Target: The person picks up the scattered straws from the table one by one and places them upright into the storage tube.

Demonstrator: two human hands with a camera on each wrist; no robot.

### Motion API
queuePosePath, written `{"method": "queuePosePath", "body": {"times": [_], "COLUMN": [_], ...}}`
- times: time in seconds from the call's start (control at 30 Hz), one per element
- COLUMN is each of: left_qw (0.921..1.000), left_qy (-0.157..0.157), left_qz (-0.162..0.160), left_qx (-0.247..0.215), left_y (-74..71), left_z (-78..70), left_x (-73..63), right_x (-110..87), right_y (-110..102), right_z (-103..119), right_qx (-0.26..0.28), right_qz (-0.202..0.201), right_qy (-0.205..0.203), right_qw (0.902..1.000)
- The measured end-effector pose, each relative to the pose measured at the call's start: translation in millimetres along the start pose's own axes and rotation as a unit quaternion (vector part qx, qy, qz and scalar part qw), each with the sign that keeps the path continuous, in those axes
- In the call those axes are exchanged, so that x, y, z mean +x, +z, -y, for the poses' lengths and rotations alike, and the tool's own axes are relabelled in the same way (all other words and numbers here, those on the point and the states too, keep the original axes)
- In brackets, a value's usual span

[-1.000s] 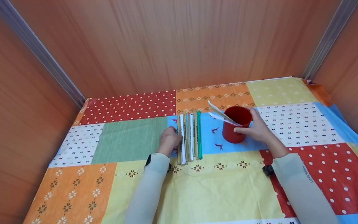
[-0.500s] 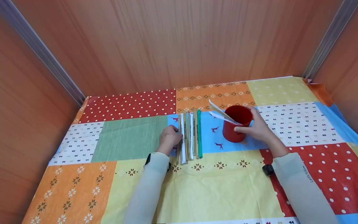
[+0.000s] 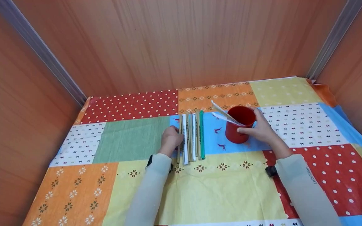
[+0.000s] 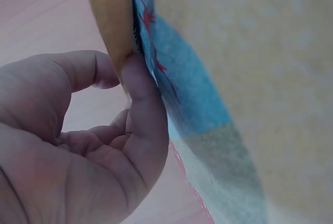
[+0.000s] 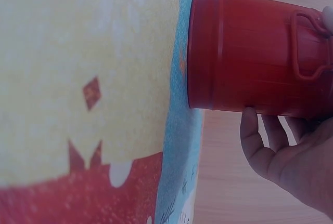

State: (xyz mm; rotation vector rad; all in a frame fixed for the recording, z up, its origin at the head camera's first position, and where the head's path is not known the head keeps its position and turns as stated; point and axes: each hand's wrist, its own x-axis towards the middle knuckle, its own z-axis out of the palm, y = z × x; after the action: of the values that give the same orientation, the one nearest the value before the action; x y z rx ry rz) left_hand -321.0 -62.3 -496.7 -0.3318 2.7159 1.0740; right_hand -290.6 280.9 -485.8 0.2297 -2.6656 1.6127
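Observation:
Several slim paper-wrapped sticks lie side by side on the patchwork cloth: brown, white and one green stick. At the row's left end, my left hand pinches a brown stick between thumb and finger. In the left wrist view that brown stick shows close up. My right hand grips a red cup, which stands upright on the blue patch. Two light wrapped sticks lean out of its left side. The right wrist view shows a wire handle on the cup.
A patchwork cloth covers the table. Wood-look panels rise behind it and on both sides. The cloth bunches up at the far right corner.
The brown stick in my left hand has shifted slightly away from the row, its near end swinging left. My right hand and the cup stay in place.

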Motion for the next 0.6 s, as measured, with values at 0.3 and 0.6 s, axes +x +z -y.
{"method": "queuePosePath", "body": {"times": [0.3, 0.6], "left_qw": [0.9988, 0.9936], "left_qy": [0.023, 0.045], "left_qz": [-0.013, -0.026], "left_qx": [-0.042, -0.100], "left_y": [-0.6, -1.8], "left_z": [1.7, -7.4], "left_x": [2.6, 1.6], "right_x": [-0.3, 1.3], "right_y": [-1.7, -1.3], "right_z": [1.2, -1.6], "right_qx": [-0.008, -0.008], "right_qz": [0.003, 0.000], "right_qy": [-0.006, -0.006], "right_qw": [1.0000, 1.0000]}}
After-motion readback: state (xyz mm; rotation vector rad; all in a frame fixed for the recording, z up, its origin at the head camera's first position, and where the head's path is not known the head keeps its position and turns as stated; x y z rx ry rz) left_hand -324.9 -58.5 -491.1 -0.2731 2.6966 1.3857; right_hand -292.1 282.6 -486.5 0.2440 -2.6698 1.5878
